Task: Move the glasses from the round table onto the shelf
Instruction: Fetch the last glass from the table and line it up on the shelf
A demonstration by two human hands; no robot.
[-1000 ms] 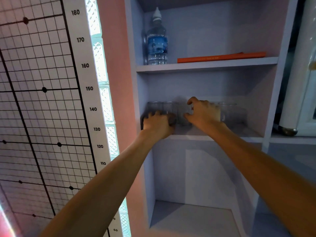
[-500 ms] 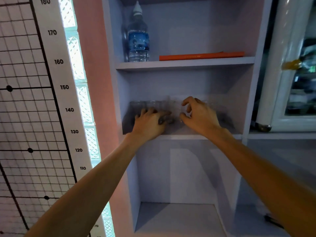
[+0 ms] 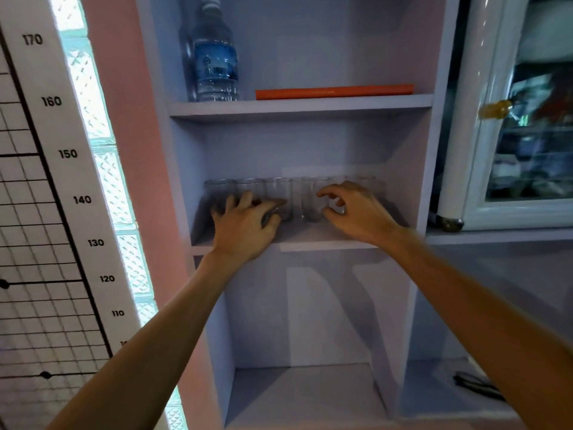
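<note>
We've slid our left hand (image 3: pixel 245 226) and right hand (image 3: pixel 356 212) back off the glasses (image 3: pixel 279 197) — fingers loosely spread, holding nothing — row's parked mid-shelf (image 3: pixel 310 240).

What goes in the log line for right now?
left hand: on glass | right hand: open by glasses | middle shelf: glasses in row

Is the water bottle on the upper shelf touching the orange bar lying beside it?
Apart. The head view shows the water bottle standing left of the orange bar, with a strip of bare shelf between them.
</note>
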